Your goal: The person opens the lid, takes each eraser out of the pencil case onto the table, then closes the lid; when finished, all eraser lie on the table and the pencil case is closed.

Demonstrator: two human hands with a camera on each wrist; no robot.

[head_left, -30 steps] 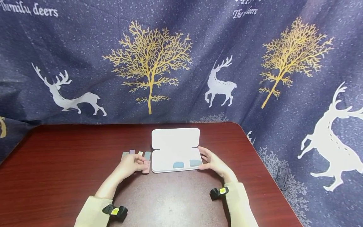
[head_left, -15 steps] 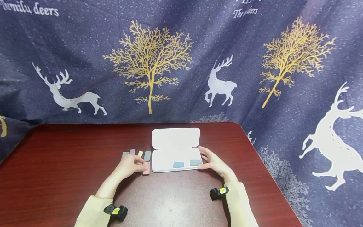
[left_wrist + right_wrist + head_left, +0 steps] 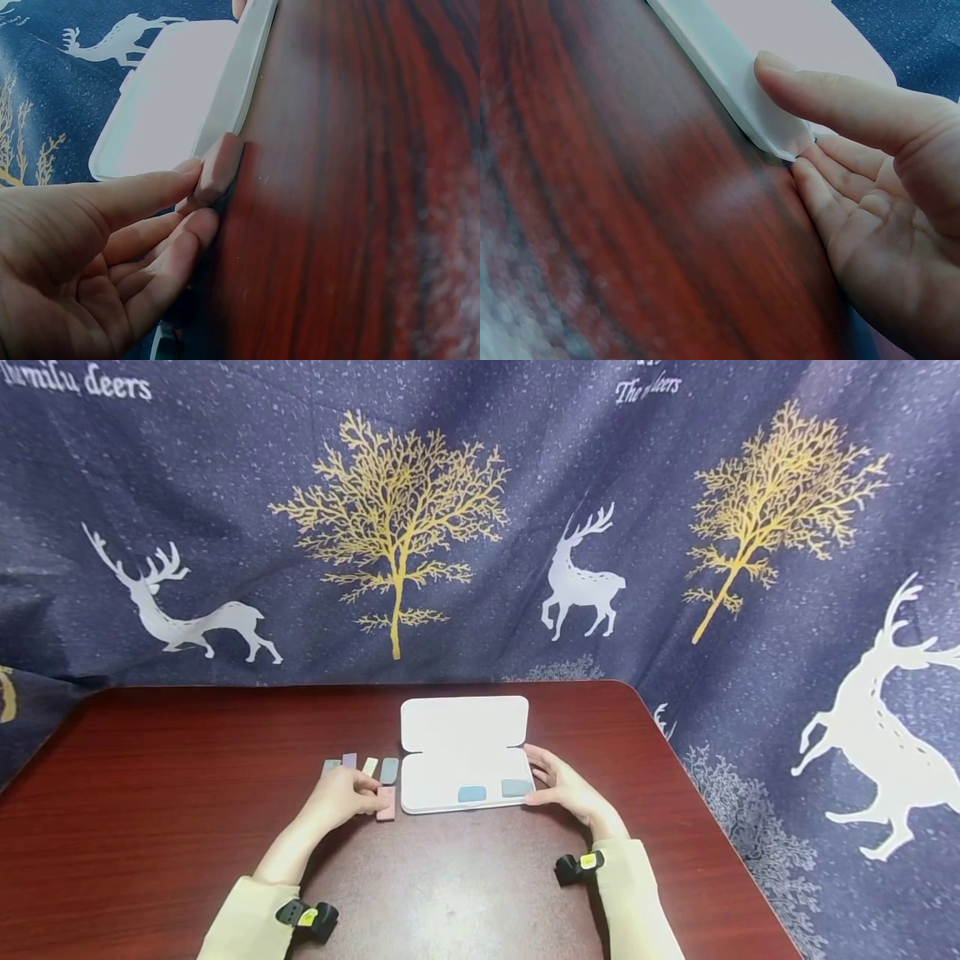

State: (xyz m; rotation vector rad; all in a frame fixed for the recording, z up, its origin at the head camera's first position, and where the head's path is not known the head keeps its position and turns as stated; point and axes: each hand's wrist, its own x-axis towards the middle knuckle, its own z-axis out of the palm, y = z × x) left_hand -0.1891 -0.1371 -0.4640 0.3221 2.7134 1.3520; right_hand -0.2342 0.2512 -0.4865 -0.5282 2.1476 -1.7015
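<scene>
A white pencil case [image 3: 433, 777] lies with its lid raised on the table, a blue eraser [image 3: 472, 793] and a grey-blue eraser [image 3: 515, 788] along its front inside edge. My left hand [image 3: 334, 797] pinches a pink, block-shaped eraser [image 3: 219, 169] between thumb and fingers, close beside the case's left end. At the opposite end, my right hand [image 3: 567, 792] holds the case, with the thumb over its rim and the fingers against the end wall, as the right wrist view shows.
Behind the left hand lie a teal eraser [image 3: 389, 771], a cream one [image 3: 371, 767], a purple one [image 3: 349, 761] and a partly hidden green one [image 3: 331, 767]. The dark red table [image 3: 187, 760] ends at a hanging cloth [image 3: 480, 527] printed with deer and trees.
The left hand has drawn the pink eraser very slightly left, away from the case. The right hand has stayed in place at the case's end.
</scene>
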